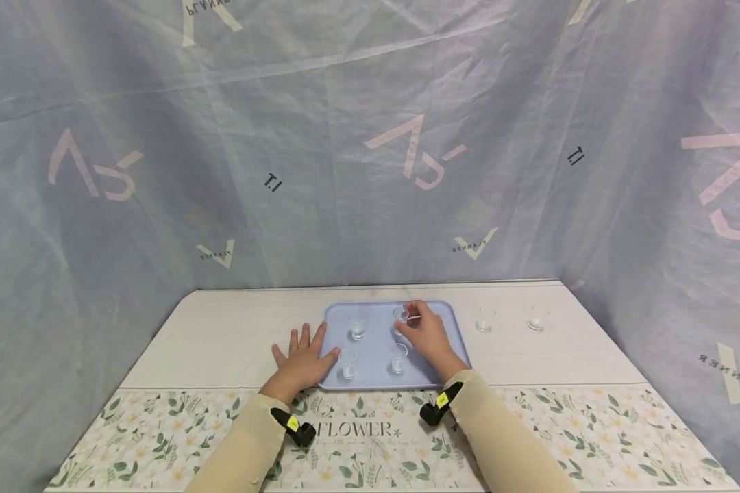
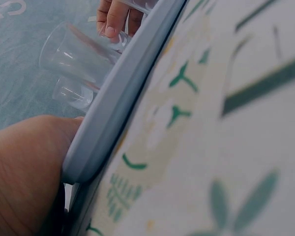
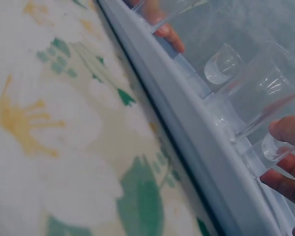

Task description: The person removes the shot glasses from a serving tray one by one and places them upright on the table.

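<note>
My right hand (image 1: 428, 335) pinches a small clear shot glass (image 1: 400, 314) between thumb and fingers at the back right of a light blue tray (image 1: 376, 342). In the right wrist view its thumb and fingertips are on the lower part of that glass (image 3: 274, 148). My left hand (image 1: 302, 361) lies with spread, straight fingers at the tray's left edge, its thumb reaching over the rim. Other shot glasses stand upright on the tray: one at back left (image 1: 357, 327), one at front left (image 1: 348, 365), one at front right (image 1: 398, 359).
Two more clear glasses, one nearer (image 1: 484, 320) and one farther right (image 1: 536, 320), stand on the white table right of the tray. A floral cloth (image 1: 370, 445) covers the table's front. Grey curtains (image 1: 321, 150) enclose the back and sides.
</note>
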The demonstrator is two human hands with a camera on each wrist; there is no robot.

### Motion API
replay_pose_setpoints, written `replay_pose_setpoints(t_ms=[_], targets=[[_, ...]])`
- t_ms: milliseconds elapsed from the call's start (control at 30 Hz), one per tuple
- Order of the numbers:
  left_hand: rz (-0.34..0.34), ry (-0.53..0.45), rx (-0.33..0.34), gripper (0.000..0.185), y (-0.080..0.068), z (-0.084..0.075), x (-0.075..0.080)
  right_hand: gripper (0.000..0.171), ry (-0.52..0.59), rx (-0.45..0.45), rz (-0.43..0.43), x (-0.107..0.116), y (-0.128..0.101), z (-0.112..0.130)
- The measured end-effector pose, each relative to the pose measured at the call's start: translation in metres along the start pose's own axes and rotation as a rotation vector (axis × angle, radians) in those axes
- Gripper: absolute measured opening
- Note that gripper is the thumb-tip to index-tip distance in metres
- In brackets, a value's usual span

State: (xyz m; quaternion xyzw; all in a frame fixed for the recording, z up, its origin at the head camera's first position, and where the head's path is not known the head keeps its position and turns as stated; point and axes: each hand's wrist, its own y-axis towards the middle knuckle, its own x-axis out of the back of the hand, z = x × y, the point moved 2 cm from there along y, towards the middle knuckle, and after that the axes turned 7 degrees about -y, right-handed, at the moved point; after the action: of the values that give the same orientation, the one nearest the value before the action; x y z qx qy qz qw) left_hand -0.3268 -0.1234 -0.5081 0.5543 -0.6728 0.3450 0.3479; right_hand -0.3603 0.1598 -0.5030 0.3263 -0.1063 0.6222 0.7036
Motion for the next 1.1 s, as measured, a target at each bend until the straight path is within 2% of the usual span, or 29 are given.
replay_pose_setpoints(t_ms=[200,500,700,1100], targets=[[-0.002,-0.01,-0.003,0.079,0.0,-0.001,-0.001,0.04,0.004,-0.013,-0.008,0.01,-0.002,0.001],[0.0,-0.029,-0.001,0.08,0.001,0.002,-0.001,0.041,-0.022,0.022,0.001,0.037,-0.01,0.006],[0.021,-0.023,0.01,0.082,0.004,0.006,-0.006,0.042,-0.071,0.025,-0.013,0.058,-0.015,0.005],[-0.014,-0.046,-0.021,0.084,0.004,0.006,-0.006,0.042,-0.125,-0.003,-0.064,0.106,-0.026,-0.006]])
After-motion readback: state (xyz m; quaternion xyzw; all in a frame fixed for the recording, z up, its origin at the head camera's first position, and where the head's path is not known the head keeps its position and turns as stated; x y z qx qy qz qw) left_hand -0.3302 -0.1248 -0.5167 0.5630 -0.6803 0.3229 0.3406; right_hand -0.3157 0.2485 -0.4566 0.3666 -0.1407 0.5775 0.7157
